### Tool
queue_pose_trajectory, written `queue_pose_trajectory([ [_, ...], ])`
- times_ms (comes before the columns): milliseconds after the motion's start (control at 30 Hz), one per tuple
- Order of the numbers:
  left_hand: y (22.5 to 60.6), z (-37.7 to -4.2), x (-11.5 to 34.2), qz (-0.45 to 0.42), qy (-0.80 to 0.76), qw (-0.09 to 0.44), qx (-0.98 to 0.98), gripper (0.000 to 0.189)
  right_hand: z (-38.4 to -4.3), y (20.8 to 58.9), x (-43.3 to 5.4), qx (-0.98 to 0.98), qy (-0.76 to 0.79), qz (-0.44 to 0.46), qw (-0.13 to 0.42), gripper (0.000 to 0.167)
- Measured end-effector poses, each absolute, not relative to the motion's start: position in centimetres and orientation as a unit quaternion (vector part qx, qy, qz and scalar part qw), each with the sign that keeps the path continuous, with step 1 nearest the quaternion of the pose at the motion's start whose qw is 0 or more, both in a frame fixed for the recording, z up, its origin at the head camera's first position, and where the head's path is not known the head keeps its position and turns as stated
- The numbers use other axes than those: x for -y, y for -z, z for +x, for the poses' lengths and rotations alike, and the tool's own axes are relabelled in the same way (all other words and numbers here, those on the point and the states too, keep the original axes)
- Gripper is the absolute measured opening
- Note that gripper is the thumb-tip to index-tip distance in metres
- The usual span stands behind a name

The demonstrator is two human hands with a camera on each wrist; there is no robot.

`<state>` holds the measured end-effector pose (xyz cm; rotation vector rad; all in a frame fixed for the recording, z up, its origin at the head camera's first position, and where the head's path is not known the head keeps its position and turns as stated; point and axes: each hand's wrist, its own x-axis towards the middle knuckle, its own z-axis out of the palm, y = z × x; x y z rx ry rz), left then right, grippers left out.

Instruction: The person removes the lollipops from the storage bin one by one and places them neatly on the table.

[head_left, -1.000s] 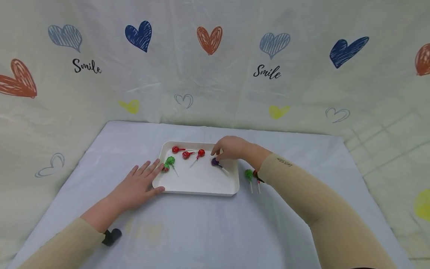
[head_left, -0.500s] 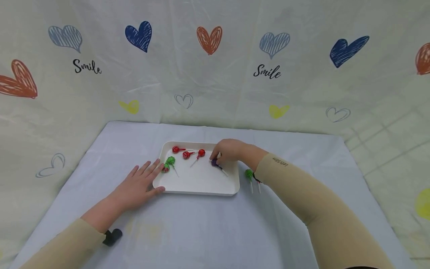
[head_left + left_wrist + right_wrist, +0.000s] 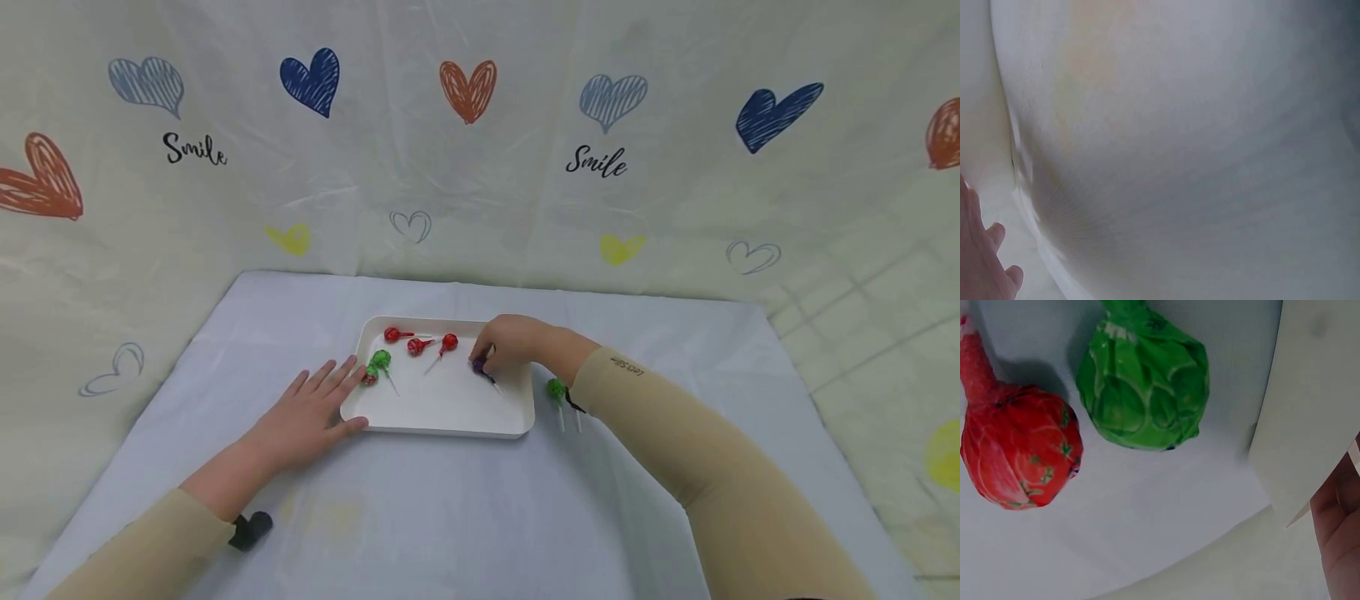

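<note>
My right hand [image 3: 513,340] reaches over the right part of a white tray [image 3: 442,421], its thumb and fingers pinching the wrapped head of a purple lollipop [image 3: 479,365]. The lollipop's stick points down and right over the tray floor. My left hand [image 3: 303,421] rests with spread fingers at the tray's left edge, its fingertips beside a red-and-green lollipop [image 3: 370,375]. A green lollipop [image 3: 382,359] lies right next to that one. In the left wrist view, part of my left hand [image 3: 985,256] shows at the lower left.
Three red lollipops, one of them a red lollipop [image 3: 449,342], lie toward the tray's back. Right of the tray, a green lollipop [image 3: 1144,384] and a red lollipop [image 3: 1022,450] lie on the white tablecloth [image 3: 450,517]. A heart-printed curtain [image 3: 510,192] hangs behind the table.
My right hand has come down onto the purple lollipop, and its fingers have closed round the head. The stick has shifted slightly left. My left hand stays in place.
</note>
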<state>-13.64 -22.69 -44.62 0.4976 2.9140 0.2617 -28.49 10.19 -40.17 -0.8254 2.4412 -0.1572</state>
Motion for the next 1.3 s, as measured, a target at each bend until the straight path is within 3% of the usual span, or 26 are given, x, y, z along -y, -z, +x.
queue_pose_trajectory([
  [700,44.7,-13.6,22.7,0.176,-0.089,0.079,-0.977,0.093,-28.9,38.6,-12.8,-0.910,0.161,-0.303,0.235,0.034],
  [1300,44.9,-13.8,22.8,0.174,-0.084,0.084,-0.978,0.093,-26.8,37.4,-19.8,-0.926,0.213,-0.243,0.193,0.034],
])
